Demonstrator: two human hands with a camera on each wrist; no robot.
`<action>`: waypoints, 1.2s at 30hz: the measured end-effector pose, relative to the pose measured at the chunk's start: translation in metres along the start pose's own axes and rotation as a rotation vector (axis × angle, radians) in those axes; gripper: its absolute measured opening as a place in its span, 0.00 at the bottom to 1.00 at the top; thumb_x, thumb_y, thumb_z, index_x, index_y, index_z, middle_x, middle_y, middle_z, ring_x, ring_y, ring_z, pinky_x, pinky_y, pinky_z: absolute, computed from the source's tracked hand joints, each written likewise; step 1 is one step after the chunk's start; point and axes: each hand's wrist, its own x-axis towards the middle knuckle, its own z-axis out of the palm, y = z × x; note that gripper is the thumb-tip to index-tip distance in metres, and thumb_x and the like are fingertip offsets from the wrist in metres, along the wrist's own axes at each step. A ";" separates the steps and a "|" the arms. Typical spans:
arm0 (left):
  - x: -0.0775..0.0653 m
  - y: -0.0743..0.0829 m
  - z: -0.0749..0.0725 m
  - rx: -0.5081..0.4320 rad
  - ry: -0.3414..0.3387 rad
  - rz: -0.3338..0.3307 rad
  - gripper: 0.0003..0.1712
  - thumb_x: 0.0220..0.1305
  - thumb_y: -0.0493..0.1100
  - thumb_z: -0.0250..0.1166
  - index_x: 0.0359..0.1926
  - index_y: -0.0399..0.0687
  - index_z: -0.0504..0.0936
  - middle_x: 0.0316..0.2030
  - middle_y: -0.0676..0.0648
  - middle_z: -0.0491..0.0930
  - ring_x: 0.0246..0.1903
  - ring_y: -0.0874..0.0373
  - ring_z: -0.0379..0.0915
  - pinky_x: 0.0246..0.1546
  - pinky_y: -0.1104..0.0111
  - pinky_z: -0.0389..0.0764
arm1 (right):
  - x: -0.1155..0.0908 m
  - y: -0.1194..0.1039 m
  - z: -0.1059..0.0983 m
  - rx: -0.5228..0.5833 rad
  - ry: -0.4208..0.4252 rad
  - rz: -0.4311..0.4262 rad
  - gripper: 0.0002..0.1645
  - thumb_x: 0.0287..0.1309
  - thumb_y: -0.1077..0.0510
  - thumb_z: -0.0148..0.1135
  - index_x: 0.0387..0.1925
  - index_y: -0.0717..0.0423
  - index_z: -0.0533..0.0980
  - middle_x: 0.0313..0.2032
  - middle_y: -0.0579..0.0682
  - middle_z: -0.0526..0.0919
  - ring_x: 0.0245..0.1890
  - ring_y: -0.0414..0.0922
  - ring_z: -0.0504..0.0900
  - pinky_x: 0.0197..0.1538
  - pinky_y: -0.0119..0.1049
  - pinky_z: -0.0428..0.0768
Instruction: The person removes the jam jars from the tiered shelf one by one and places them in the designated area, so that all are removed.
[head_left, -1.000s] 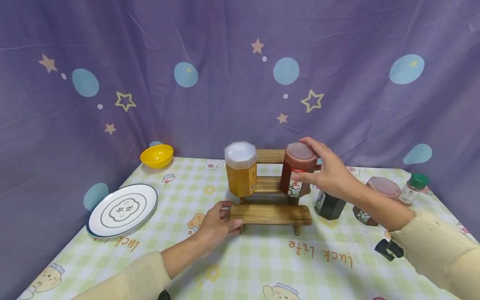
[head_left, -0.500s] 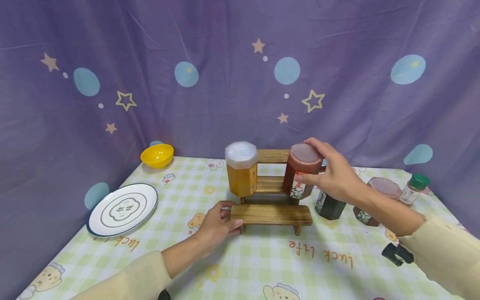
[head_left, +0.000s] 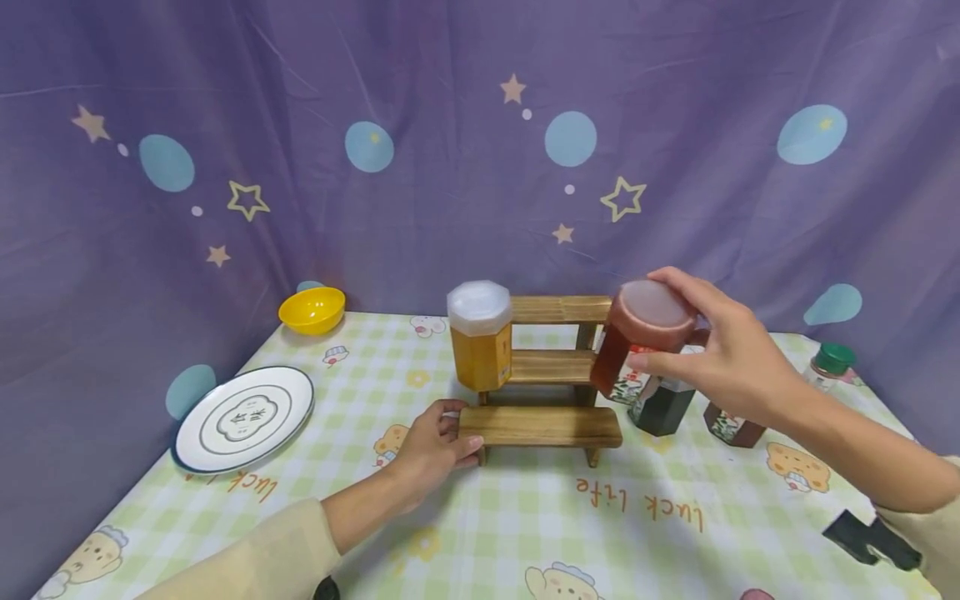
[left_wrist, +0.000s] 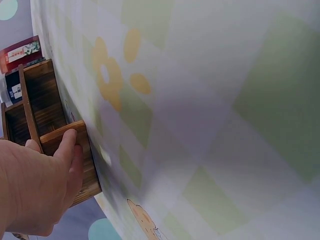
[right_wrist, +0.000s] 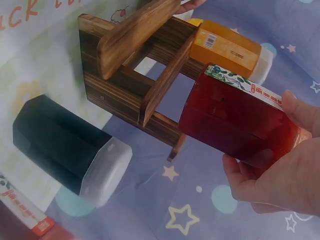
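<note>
My right hand [head_left: 738, 358] grips a jar of dark red contents [head_left: 641, 333] near its pale lid, thumb on one side and fingers on the other. The jar tilts beside the right end of a three-step wooden rack [head_left: 540, 427]; its floral label shows in the right wrist view. With my left hand [head_left: 431, 450] I hold the left end of the rack's lowest step, fingers along the edge in the left wrist view. An amber jar [head_left: 480, 342] with a white lid stands at the rack's left side, on the middle step.
A dark jar [head_left: 663, 408] stands right of the rack, with another red-brown jar [head_left: 735, 425] and a green-capped shaker [head_left: 834, 358] farther right, partly behind my right arm. At left lie a white plate [head_left: 243, 421] and a yellow bowl [head_left: 312, 311]. A purple curtain [head_left: 450, 167] hangs behind.
My right hand has moved the red jar rightward from over the rack to its right end, tilting it more. The left hand and rack have stayed in place.
</note>
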 end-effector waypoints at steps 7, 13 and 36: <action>0.000 0.000 0.000 -0.007 0.002 0.000 0.33 0.63 0.26 0.60 0.65 0.33 0.57 0.55 0.30 0.69 0.48 0.47 0.77 0.49 0.58 0.85 | -0.022 0.015 -0.013 -0.004 0.032 -0.008 0.45 0.44 0.55 0.78 0.64 0.40 0.66 0.51 0.48 0.73 0.42 0.32 0.78 0.37 0.20 0.80; 0.000 0.000 0.000 -0.009 0.009 0.002 0.32 0.63 0.26 0.60 0.65 0.33 0.58 0.55 0.30 0.69 0.46 0.48 0.77 0.48 0.58 0.85 | -0.039 0.031 -0.017 0.010 0.006 -0.004 0.45 0.46 0.59 0.77 0.65 0.44 0.65 0.51 0.52 0.71 0.40 0.32 0.79 0.33 0.23 0.82; 0.001 -0.001 0.001 0.000 0.014 0.001 0.31 0.63 0.26 0.61 0.64 0.33 0.59 0.54 0.31 0.71 0.48 0.46 0.77 0.47 0.59 0.85 | -0.079 0.098 0.002 0.003 0.028 0.055 0.49 0.40 0.63 0.79 0.65 0.56 0.65 0.56 0.52 0.68 0.45 0.25 0.71 0.40 0.14 0.76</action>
